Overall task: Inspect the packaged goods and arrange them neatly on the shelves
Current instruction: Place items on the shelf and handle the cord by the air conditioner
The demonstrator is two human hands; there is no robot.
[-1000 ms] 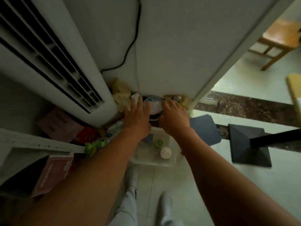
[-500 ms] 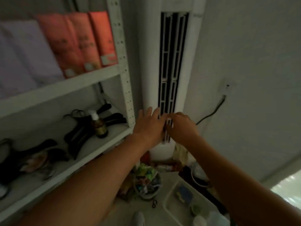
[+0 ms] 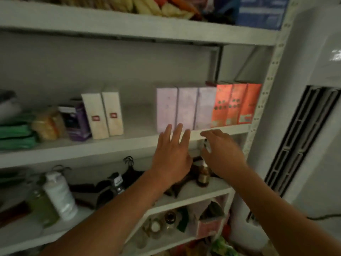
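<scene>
White metal shelving fills your head view. On the middle shelf, three lilac boxes stand upright side by side, touching three orange boxes at the right end. Two white boxes with red marks stand further left, across a gap. Your left hand is raised in front of that shelf's edge, just below the lilac boxes, with its fingers straight and spread wide. Your right hand is just beside it, its fingers curled round a small pale item that is too blurred to name. Between your wrists, a brown bottle stands on the shelf below.
</scene>
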